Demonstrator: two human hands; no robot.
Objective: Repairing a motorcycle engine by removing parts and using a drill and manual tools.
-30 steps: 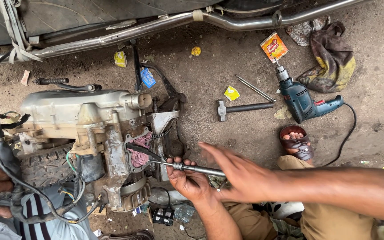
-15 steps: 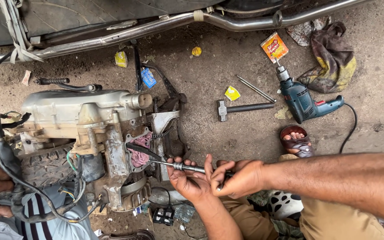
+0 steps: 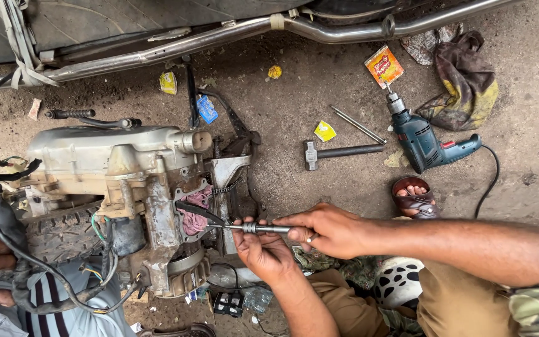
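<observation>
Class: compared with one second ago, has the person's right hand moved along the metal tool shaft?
Yes. The right hand slid right along the metal tool shaft, away from the grey engine block.

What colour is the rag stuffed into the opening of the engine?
Pink to dull red, the crumpled rag sits in the grey metal engine; the head view shows it.

An orange sachet (image 3: pixel 383 65) lies by the drill's chuck; yellow wrappers (image 3: pixel 325 131) — and a blue one (image 3: pixel 207 109) — dot the ground.

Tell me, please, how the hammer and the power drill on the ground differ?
The hammer is plain dark metal, with no cord; the drill is teal-bodied with a red trigger and a black cord. The hammer lies crosswise, the drill slanted, chuck pointing away. Both lie untouched on the ground.
</observation>
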